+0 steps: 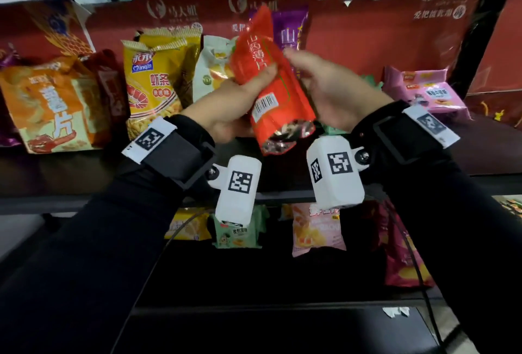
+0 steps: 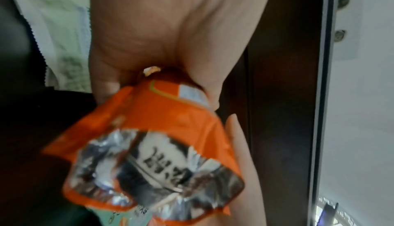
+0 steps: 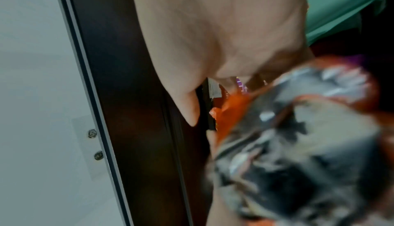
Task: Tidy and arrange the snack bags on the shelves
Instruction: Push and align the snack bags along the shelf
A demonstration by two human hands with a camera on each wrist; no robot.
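A red-orange snack bag [image 1: 271, 82] with a barcode label and a silvery bottom is held tilted in front of the upper shelf [image 1: 480, 153]. My left hand [image 1: 255, 79] grips its left side, with the thumb across the front. My right hand [image 1: 308, 71] holds its right edge, and its fingertips reach the top of that edge. In the left wrist view the palm of my left hand [image 2: 170, 36] closes around the bag [image 2: 160, 128]. The right wrist view shows my right hand [image 3: 213, 36] and the blurred bag [image 3: 298, 145] beside it.
Behind the hands stand a yellow shrimp-strip bag [image 1: 152, 79], an orange chip bag [image 1: 53, 105], a white bag [image 1: 211, 71] and a purple bag [image 1: 291, 28]. Pink packs [image 1: 426, 90] lie at the right. The lower shelf holds a pink bag [image 1: 316, 229] and a green bag [image 1: 237, 232].
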